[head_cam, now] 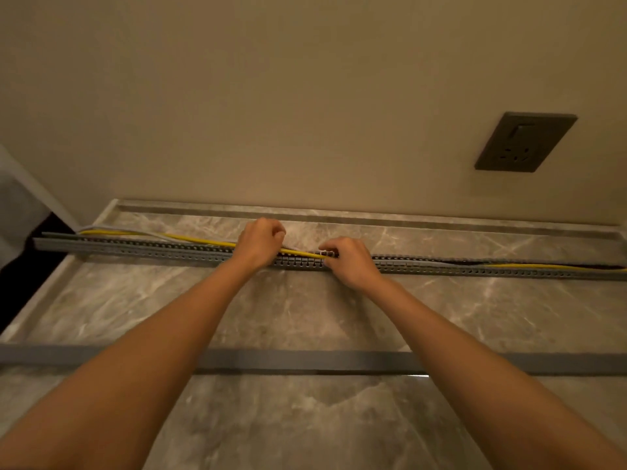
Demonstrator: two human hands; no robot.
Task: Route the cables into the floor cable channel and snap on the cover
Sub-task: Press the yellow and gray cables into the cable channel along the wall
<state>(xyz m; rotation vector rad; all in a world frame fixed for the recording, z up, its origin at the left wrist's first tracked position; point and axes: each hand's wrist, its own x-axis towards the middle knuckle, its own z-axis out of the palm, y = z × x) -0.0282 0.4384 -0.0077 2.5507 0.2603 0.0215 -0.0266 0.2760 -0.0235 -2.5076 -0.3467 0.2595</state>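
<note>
Both hands pinching 1 yellow cable; 1 channel; 1 cover

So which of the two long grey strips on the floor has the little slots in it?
The far grey slotted channel by the wall, holding the yellow cable. The nearer flat grey strip, crossing under the arms, is smooth and plain.

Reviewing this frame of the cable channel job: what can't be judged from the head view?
- Cable grip: the left hand and right hand cover the yellow cable where they meet it, so finger contact is hidden.
- Channel ends: its right end is cut off by the frame edge, its left end lost in shadow.
- Grey cover strip: both forearms cross it and both edges cut it off.
- Wall socket: too small and dim to read.
</note>
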